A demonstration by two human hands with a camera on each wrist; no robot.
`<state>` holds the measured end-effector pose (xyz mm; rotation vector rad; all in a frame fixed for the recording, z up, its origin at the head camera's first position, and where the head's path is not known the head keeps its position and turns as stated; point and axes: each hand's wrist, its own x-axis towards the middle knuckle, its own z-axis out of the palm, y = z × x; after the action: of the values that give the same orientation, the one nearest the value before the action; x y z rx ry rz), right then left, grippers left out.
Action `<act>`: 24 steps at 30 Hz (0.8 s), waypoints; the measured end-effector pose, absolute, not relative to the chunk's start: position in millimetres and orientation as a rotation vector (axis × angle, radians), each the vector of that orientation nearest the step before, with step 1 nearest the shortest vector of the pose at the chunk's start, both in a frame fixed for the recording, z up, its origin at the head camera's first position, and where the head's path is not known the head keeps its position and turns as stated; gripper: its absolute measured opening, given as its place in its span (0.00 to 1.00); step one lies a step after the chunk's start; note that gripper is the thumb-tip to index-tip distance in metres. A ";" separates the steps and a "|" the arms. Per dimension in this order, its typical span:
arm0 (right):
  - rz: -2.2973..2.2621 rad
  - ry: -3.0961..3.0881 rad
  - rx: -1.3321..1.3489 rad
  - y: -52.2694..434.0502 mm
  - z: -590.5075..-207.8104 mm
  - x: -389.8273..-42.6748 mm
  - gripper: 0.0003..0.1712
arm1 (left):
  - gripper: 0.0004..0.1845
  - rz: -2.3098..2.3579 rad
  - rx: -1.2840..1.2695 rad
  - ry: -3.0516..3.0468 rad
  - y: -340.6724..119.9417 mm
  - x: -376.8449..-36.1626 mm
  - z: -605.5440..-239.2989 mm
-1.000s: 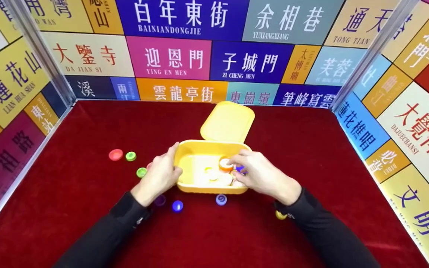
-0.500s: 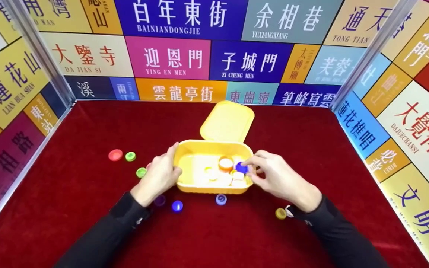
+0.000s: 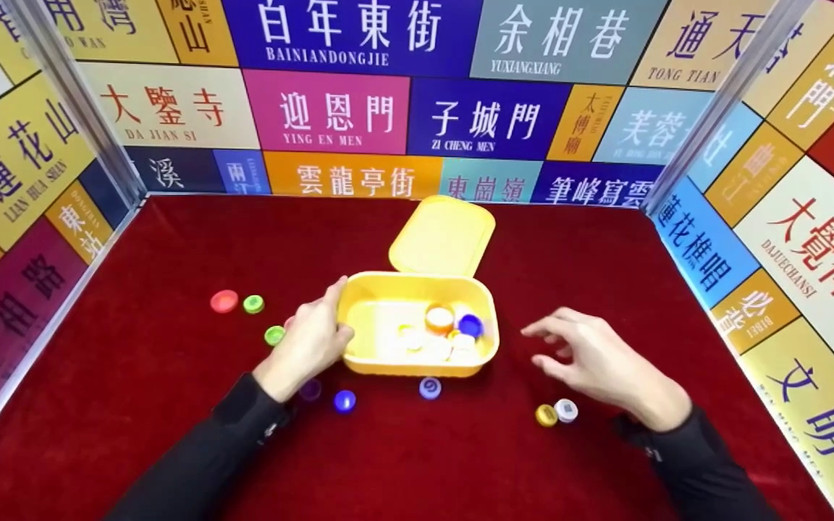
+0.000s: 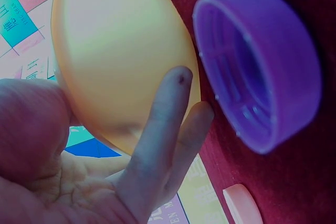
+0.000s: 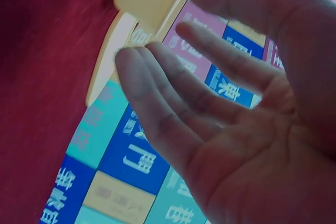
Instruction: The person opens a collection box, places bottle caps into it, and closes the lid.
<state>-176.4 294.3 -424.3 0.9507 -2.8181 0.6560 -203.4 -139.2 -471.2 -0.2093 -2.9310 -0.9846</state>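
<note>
A yellow plastic box [image 3: 417,367] sits mid-table with its mouth upward. My left hand [image 3: 310,340] grips its left end, fingers [image 4: 163,108] against the outer wall and thumb at the rim. Inside, toward the right, lie several bottle caps, among them a blue cap [image 3: 470,327] and an orange-rimmed cap [image 3: 439,319]. My right hand [image 3: 598,358] hovers to the right of the box, fingers loosely bent and nothing in them. Nearest to it on the cloth are a yellow cap [image 3: 546,415] and a white cap [image 3: 566,411], side by side.
A yellow lid [image 3: 442,235] lies behind the box. Left of it are a red cap [image 3: 224,302] and two green caps, one [image 3: 254,304] farther back. In front lie a blue cap [image 3: 344,401], a pale violet cap [image 3: 430,388] and a purple cap [image 4: 262,72]. Printed walls enclose the table.
My right hand has let go of the blue cap inside the box and moved right and nearer to me, uncovering the white cap. The left hand and box have stayed in place.
</note>
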 end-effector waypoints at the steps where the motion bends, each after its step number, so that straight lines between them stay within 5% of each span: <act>1: 0.652 -2.833 0.958 298.6 -425.5 -174.9 0.19 | 0.46 -0.983 -0.208 -2.932 -139.2 -203.4 -471.2; 18: 0.739 -3.113 1.061 336.8 -444.1 -150.2 0.29 | 0.45 -0.976 -0.207 -2.938 -138.8 -203.3 -471.6; 24: 0.746 -3.030 1.105 329.7 -455.0 -148.3 0.19 | 0.45 -0.981 -0.204 -2.935 -137.9 -203.1 -471.3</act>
<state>-148.3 329.7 -455.0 1.1049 -3.0296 0.7458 -203.1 -137.9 -471.3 -0.2044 -2.9354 -0.9808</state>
